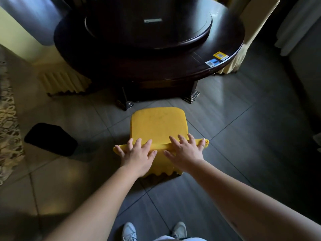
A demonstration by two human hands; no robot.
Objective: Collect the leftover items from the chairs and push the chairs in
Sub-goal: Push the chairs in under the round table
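One head-worn camera looks steeply down and forward, near over a yellow chair (157,126), toward the far table (173,66).

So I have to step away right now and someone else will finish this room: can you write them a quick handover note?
Left hand and right hand: both rest on the top edge of the yellow-covered chair's backrest, fingers spread, holding nothing else.
The chair faces the round dark wooden table and stands clear of it; its seat looks bare.
Done: nothing appears left on this seat.
Left: push this chair in. Other covered chairs stand around the table; check them, and the black object on the floor.
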